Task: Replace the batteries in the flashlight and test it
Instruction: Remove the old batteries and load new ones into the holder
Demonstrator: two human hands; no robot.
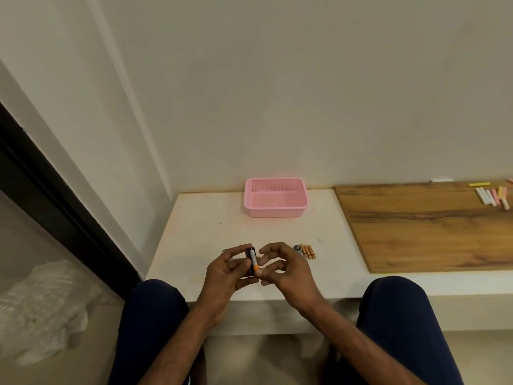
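Mid-swap: left hand (222, 273) gripped the flashlight part (247, 252), right hand (286, 266) pinched a battery (254, 261) at it. Three spare batteries (308, 251) lay on the tabletop (208, 218); likely untested.

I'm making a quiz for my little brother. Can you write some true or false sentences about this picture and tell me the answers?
1. The pink basket sits on the white ledge. True.
2. The basket is full of batteries. False: no batteries show inside it.
3. Some orange batteries lie on the ledge just past the right hand. True.
4. The left hand rests flat on the wooden board. False: it holds a small black part with an orange-and-white battery against it, over the ledge.
5. The chalk sticks lie on the wooden board. True.
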